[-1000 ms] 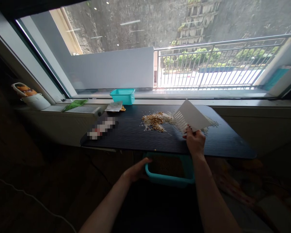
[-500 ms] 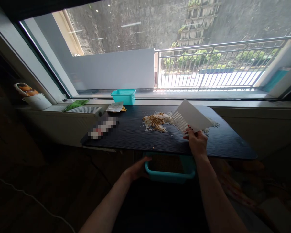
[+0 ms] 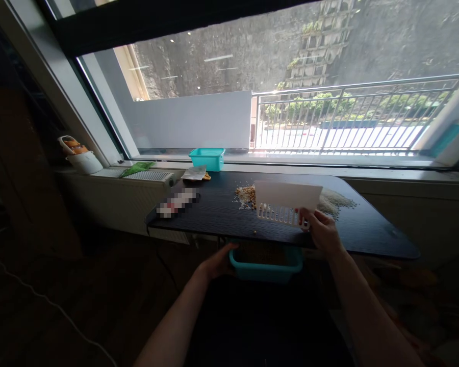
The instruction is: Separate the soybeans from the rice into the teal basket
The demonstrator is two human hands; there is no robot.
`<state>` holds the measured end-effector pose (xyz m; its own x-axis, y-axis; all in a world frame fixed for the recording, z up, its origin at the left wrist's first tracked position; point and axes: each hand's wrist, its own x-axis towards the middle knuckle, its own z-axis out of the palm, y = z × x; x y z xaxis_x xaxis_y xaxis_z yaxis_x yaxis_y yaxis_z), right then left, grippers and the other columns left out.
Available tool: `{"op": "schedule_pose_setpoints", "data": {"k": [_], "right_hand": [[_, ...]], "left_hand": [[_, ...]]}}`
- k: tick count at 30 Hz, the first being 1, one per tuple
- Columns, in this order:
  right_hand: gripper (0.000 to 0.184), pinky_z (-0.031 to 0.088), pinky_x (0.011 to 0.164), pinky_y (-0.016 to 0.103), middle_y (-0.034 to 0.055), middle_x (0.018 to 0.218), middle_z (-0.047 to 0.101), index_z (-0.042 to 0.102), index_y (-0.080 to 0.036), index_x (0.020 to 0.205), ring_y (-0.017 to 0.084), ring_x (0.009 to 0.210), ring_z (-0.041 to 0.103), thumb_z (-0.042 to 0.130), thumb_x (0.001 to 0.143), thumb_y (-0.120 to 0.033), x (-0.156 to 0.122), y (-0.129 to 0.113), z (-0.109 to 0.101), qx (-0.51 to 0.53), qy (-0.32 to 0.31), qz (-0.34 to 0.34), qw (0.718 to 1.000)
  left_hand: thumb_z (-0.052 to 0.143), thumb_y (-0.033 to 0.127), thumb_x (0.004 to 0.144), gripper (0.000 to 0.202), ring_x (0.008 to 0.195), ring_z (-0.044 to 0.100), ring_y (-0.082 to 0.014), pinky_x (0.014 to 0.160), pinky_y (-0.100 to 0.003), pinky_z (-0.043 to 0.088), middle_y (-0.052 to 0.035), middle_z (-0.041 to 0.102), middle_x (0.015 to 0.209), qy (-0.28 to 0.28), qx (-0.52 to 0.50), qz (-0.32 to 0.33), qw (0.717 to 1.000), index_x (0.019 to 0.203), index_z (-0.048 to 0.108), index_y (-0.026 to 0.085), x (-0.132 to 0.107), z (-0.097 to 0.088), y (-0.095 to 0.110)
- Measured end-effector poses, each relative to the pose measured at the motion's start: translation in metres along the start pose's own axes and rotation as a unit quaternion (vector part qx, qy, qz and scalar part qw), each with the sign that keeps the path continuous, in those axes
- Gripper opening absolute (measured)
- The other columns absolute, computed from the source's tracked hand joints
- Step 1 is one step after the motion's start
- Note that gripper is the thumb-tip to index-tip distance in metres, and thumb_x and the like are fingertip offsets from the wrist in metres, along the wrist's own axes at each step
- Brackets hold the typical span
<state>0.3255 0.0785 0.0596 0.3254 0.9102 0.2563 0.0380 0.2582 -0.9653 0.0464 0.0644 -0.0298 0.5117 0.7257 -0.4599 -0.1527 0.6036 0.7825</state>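
My right hand (image 3: 323, 232) grips a white slotted scraper (image 3: 286, 203) by its lower right corner and holds it across the dark table (image 3: 367, 232), slots toward me. Behind the scraper lie a heap of brown and white grains (image 3: 245, 195) and a paler heap (image 3: 334, 200) to its right. My left hand (image 3: 218, 262) is closed on the left rim of a teal tub (image 3: 265, 270), held under the table's front edge. The tub has brown grains in it. A single grain (image 3: 254, 232) lies near the table edge above the tub.
A second teal tub (image 3: 207, 158) stands on the window sill, with a grey packet (image 3: 195, 174) in front of it. A blurred flat object (image 3: 178, 202) lies on the table's left part. A white pot (image 3: 84, 162) and a green cloth (image 3: 136, 168) sit on the left ledge. A white cable (image 3: 42, 306) crosses the floor.
The scraper has swung from a tilt at the right of the grain heap to lie square across the table nearer me. The view has shifted left and up. My left hand stays on the tub.
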Motion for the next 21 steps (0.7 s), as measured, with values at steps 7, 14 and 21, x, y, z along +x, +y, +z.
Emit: {"op": "schedule_pose_setpoints", "data": {"k": [7, 14, 21], "right_hand": [[0.029, 0.041, 0.047, 0.025, -0.0003, 0.053, 0.061, 0.071, -0.015, 0.064, 0.012, 0.049, 0.051, 0.071, 0.062, -0.045, -0.001, -0.002, -0.005, -0.056, -0.062, 0.018, 0.996], [0.035, 0.041, 0.046, 0.025, -0.0003, 0.054, 0.060, 0.071, -0.017, 0.072, 0.012, 0.049, 0.050, 0.067, 0.065, -0.051, 0.001, 0.004, -0.003, -0.044, -0.007, 0.002, 0.999], [0.037, 0.042, 0.045, 0.022, -0.0004, 0.059, 0.060, 0.070, -0.016, 0.075, 0.009, 0.049, 0.049, 0.066, 0.067, -0.052, 0.010, 0.004, 0.019, -0.029, 0.049, -0.030, 0.998]], "left_hand": [[0.059, 0.051, 0.069, 0.049, 0.099, 0.059, -0.0277, 0.078, -0.041, 0.050, -0.0105, 0.065, 0.104, 0.010, 0.000, 0.004, 1.000, 0.105, 0.060, 0.018, -0.004, -0.004, -0.002], [0.061, 0.047, 0.069, 0.052, 0.100, 0.059, -0.0277, 0.077, -0.040, 0.050, -0.0104, 0.064, 0.109, 0.031, -0.001, -0.003, 1.000, 0.111, 0.058, 0.017, -0.008, -0.010, -0.008], [0.061, 0.049, 0.069, 0.054, 0.100, 0.059, -0.0280, 0.074, -0.039, 0.051, -0.0107, 0.064, 0.109, 0.034, -0.007, -0.004, 0.999, 0.111, 0.059, 0.017, -0.013, -0.012, -0.006]]}}
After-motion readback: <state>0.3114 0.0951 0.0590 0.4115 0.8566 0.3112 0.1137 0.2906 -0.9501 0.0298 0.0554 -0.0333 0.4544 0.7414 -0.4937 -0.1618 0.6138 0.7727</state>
